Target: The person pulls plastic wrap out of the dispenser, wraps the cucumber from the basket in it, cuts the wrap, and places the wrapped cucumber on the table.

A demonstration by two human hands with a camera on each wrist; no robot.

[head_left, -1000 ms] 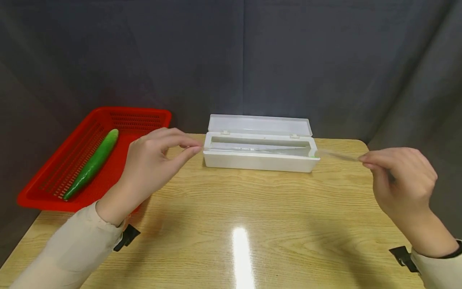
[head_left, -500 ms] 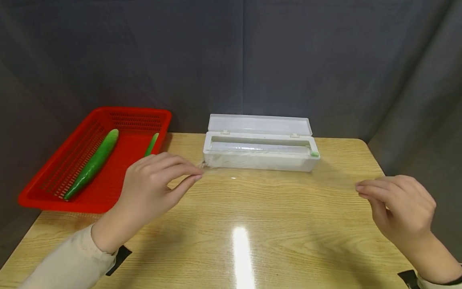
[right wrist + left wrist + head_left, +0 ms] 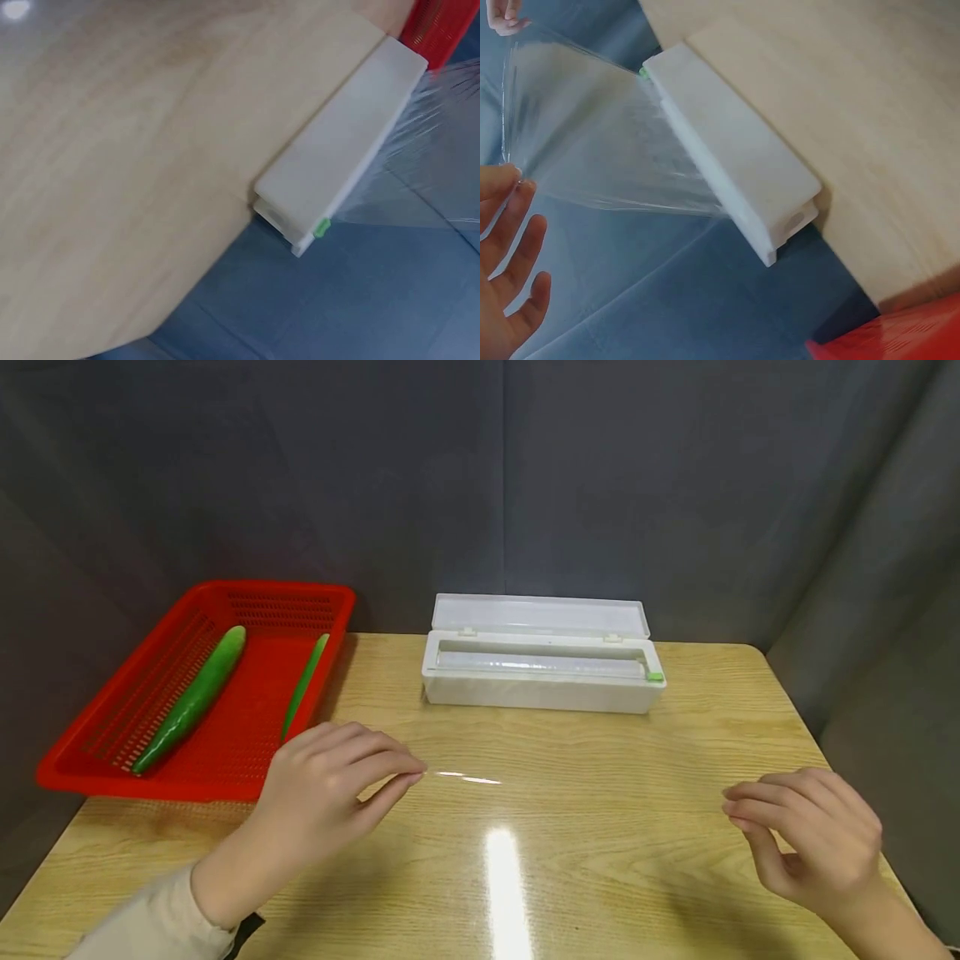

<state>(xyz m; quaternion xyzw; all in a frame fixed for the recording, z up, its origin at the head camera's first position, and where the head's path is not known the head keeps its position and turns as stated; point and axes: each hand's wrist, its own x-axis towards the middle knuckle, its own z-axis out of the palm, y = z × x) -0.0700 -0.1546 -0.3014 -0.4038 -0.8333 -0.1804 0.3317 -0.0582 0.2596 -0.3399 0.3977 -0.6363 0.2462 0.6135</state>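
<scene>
A clear sheet of cling film (image 3: 592, 135) stretches from a white cling film dispenser box (image 3: 540, 692) to both hands. My left hand (image 3: 337, 785) pinches one corner of its free edge between thumb and index finger. The other corner is pinched in my right hand (image 3: 810, 835), out over the right part of the table. In the head view the film is nearly invisible apart from a glint. The box stands with its lid (image 3: 540, 614) tilted back and a film roll (image 3: 540, 665) inside. A green tab (image 3: 322, 228) sits at the box's right end. The right wrist view leaves out the right hand.
On the left, a red plastic basket (image 3: 48, 770) holds a cucumber (image 3: 193, 702) and a second green piece (image 3: 306, 685) by its right wall. A dark curtain (image 3: 480, 477) hangs behind the wooden table (image 3: 600, 877).
Both hands have come down and toward the person, drawing the film farther out of the box. The second green piece in the basket has come into view as the left hand moved off it.
</scene>
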